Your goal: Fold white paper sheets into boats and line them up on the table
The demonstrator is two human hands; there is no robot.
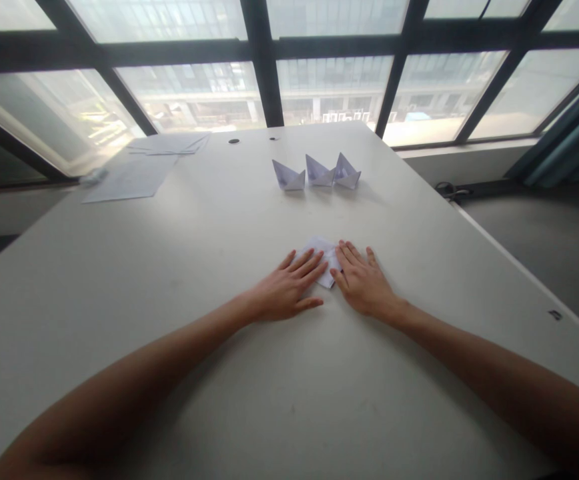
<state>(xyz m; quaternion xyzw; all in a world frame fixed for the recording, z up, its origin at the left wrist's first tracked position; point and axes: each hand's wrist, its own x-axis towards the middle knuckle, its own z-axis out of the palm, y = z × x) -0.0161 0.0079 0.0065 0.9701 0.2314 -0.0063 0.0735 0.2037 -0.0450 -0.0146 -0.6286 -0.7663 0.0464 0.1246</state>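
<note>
A small folded sheet of white paper (327,277) lies flat on the white table (209,267), partly covered by my hands. My left hand (292,285) rests on its left side with the fingers stretched out and spread. On the right edge of the paper lies my right hand (362,277), palm down, its fingers straight and the little finger held apart. Beyond the hands stand three folded paper boats, the left one (289,177), the middle one (320,173) and the right one (347,173), side by side.
Flat white sheets of paper (129,179) lie at the table's far left, beside a crumpled whitish thing (93,176). A round hole (234,141) is near the far edge. Windows rise behind the table, and a blue-grey curtain (564,127) hangs at right.
</note>
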